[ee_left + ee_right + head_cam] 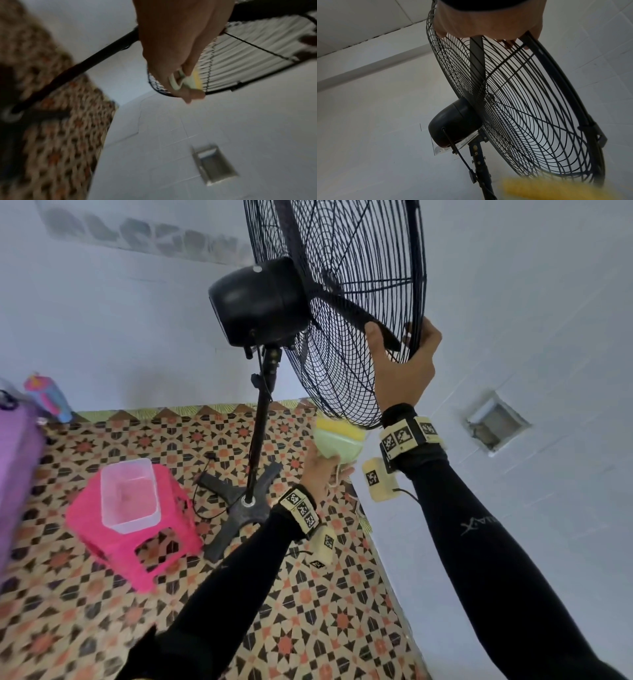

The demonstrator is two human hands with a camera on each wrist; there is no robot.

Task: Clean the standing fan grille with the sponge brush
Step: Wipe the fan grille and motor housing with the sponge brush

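A black standing fan with a round wire grille [346,313] stands on the patterned floor by the white wall. My right hand [402,361] grips the grille's outer rim [556,75] at its near edge, thumb on one face and fingers [510,42] curled over the other. My left hand [322,470] holds a sponge brush [339,440] with a pale green body and a yellow sponge, raised under the grille's bottom edge. In the left wrist view my fingers [173,65] wrap its handle [176,79], the sponge against the wires. The right wrist view shows the sponge [544,189] as a yellow blur.
A pink plastic stool [133,529] carrying a clear plastic tub [130,494] stands left of the fan's cross base [239,505]. A power cable [202,474] lies by the base. A purple thing [17,467] sits at the far left. A recessed wall box [493,422] is at the right.
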